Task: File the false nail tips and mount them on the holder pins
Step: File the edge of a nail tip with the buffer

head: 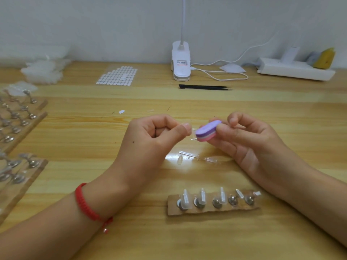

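In the head view, just above the middle of the frame, the left hand [155, 134] has its fingers curled in, with thumb and forefinger pinching a small clear nail tip [193, 133] that is hard to make out. Just right of it, the right hand [244, 139] grips a purple and pink file block [206, 131] between thumb and fingers, its end touching or almost touching the nail tip. Below the hands a clear plastic strip [197, 157] lies on the wooden table [281, 109]. At the lower centre sits a cardboard holder [172, 205] with a row of pins, the three on the left carrying clear tips. More pin holders [16, 119] fill the left edge. Black tweezers [204, 87], a sticker sheet [117, 76] and a lamp clip [181, 61] lie towards the top.
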A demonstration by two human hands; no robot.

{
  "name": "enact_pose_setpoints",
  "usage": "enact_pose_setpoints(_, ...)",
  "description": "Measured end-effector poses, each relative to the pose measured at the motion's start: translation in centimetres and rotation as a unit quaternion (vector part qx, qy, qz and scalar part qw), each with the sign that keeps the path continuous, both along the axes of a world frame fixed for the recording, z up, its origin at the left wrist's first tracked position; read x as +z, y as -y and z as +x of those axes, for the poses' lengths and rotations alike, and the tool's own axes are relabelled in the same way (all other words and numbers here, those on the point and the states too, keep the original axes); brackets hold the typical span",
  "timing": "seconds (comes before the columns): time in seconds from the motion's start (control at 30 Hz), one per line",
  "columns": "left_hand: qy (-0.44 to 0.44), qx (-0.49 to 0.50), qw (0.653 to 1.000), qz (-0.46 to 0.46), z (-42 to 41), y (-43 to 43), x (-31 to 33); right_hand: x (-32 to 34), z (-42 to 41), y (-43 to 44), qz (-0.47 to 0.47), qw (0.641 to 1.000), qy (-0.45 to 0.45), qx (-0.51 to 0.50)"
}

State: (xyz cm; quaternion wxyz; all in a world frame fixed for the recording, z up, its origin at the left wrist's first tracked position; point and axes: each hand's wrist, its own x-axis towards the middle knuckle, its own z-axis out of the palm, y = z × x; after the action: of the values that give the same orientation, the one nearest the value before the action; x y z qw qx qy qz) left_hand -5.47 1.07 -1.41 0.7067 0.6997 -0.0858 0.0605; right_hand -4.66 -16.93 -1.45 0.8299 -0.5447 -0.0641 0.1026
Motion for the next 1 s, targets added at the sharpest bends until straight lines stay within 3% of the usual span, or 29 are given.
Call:
enact_pose_setpoints(0.17,-0.003,-0.013,1.000,0.016,0.00,0.03,-0.08,0.05,-0.21,-0.16,-0.012,0.999,0.021,0.037)
enact_pose_setpoints(0.37,0.000,-0.022,1.000,0.015,-0.14,0.02,0.06,0.05,0.36,0.41,0.059,0.998,-0.021,-0.027)
enact_pose_setpoints(0.53,0.007,-0.042,0.998,0.053,-0.17,0.07,0.04,0.11,-0.20,-0.20,-0.022,0.999,0.016,0.043)
enact_pose_setpoints(0.67,0.018,-0.061,0.997,0.050,-0.30,0.07,0.04,0.23,0.12,0.11,0.031,0.999,-0.019,-0.020)
enact_pose_setpoints(0.8,0.031,-0.069,0.996,0.054,-0.10,-0.02,-0.07,0.09,-0.26,-0.41,-0.027,0.999,0.019,0.021)
enact_pose_setpoints(1.0,0.053,-0.088,0.992,0.079,-0.72,0.34,0.10,0.17,0.07,0.10,0.006,1.000,-0.010,-0.009)
